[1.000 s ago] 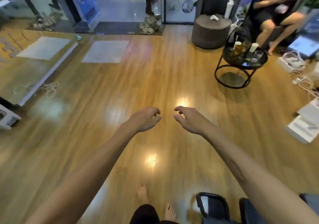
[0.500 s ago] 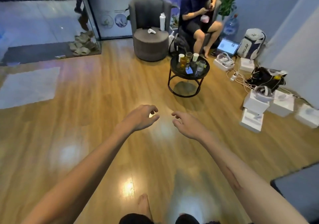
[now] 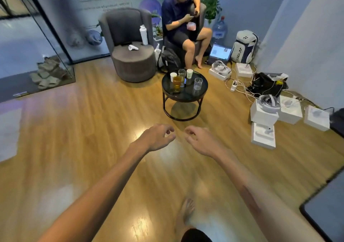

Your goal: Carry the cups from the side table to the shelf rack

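Observation:
A round black side table (image 3: 202, 90) stands ahead on the wooden floor. On it are two white paper cups (image 3: 173, 76) (image 3: 189, 73), a glass of amber drink (image 3: 177, 83), a clear glass behind it (image 3: 182, 73) and a clear empty glass (image 3: 198, 83) at the right. My left hand (image 3: 158, 137) and my right hand (image 3: 202, 139) reach forward side by side, below the table and apart from it. Both hold nothing, with fingers loosely curled and apart. No shelf rack is in view.
A grey armchair (image 3: 130, 55) with a white bottle (image 3: 143, 35) stands behind the table at left. A person sits behind it. White boxes (image 3: 263, 135), cables and bags line the right wall. A glass partition (image 3: 46, 36) runs at left. A dark edge (image 3: 323, 210) juts in at lower right.
My view has swung right and moved forward, so the side table has come from the upper right to straight ahead and closer. Both hands stay held out empty.

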